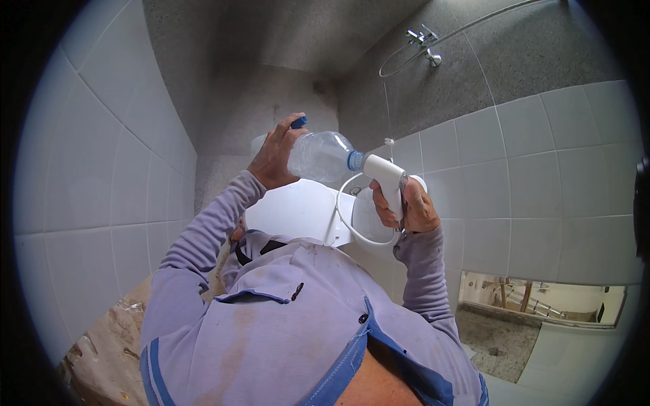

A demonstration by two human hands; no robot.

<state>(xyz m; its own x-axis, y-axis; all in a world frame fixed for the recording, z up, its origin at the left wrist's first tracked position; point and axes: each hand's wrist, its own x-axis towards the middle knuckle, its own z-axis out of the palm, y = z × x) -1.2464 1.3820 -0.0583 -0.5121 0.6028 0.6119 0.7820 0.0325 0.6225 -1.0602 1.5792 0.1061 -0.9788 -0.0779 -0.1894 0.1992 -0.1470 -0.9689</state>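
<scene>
From here I see the left hand (274, 152) curled round a clear bottle (319, 155), with a blue cap (298, 122) by its fingers. The right hand (414, 208) is wrapped tight round a white sprayer (384, 174). The bottle tips sideways between the hands, its neck right at the sprayer's head (I can't tell if water runs). A white hose (369, 241) loops below. Under the bottle is a white lid (288, 211); a shiny tap (423, 40) sits on the wall (535, 189).
</scene>
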